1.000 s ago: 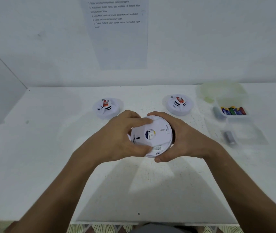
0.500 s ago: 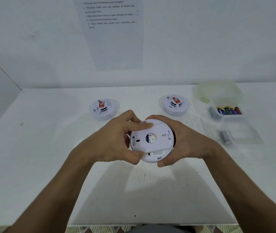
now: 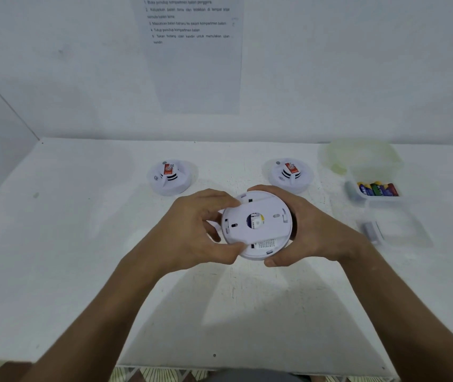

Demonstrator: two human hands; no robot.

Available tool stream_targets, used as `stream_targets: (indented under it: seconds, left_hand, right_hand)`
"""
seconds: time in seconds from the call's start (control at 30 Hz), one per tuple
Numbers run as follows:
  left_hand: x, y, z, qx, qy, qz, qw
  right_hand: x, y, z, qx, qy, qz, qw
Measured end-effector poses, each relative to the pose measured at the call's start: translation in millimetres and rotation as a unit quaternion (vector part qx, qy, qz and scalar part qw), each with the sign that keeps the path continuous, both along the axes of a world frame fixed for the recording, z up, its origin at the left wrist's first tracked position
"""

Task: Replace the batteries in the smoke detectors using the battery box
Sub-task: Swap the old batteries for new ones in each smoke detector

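I hold a round white smoke detector [image 3: 258,224] above the table's middle, its back plate facing me. My left hand [image 3: 195,230] pinches the plate's left rim between thumb and fingers. My right hand [image 3: 305,227] cups the detector's body from the right and below. A small opening in the plate's centre shows something blue and yellow. Two more smoke detectors [image 3: 169,176] [image 3: 290,173] lie face up farther back, each with a red label. At the right stands the clear battery box [image 3: 357,194], with several coloured batteries [image 3: 378,189] inside.
A clear lid [image 3: 401,230] lies right of my right hand, with a grey battery [image 3: 371,231] at its left edge. A pale green round lid [image 3: 357,154] sits behind the box. A printed instruction sheet [image 3: 192,51] hangs on the wall. The white table [image 3: 68,257] ends near my body.
The back plate has turned a little on the detector body between my hands. My left fingers have shifted along its left rim. The camera view moved slightly.
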State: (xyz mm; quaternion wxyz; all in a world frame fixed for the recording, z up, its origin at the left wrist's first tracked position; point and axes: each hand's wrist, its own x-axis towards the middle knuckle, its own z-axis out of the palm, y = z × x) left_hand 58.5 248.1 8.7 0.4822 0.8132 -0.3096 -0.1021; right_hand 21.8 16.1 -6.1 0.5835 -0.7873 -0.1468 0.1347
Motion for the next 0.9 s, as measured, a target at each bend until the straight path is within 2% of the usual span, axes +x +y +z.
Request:
stream_targets:
  seconds: [0.3, 0.67, 0.8, 0.9]
  left_hand:
    - [-1.7, -7.2, -7.6, -0.059, 0.024, 0.076, 0.995]
    - [3.4, -6.8, 0.6, -0.014, -0.008, -0.019, 1.000]
    - [6.3, -5.4, -0.7, -0.021, 0.026, -0.019, 0.999]
    - [8.3, -1.9, -2.8, -0.029, 0.057, -0.008, 0.998]
  right_hand:
    - [0.7, 9.8, -7.0, 0.001, -0.056, -0.046, 0.997]
    - [3.0, 0.9, -0.4, -0.003, -0.017, 0.014, 1.000]
    - [4.0, -1.4, 0.3, -0.003, 0.000, 0.019, 1.000]
    - [5.3, 0.1, -0.6, -0.087, -0.057, -0.016, 0.994]
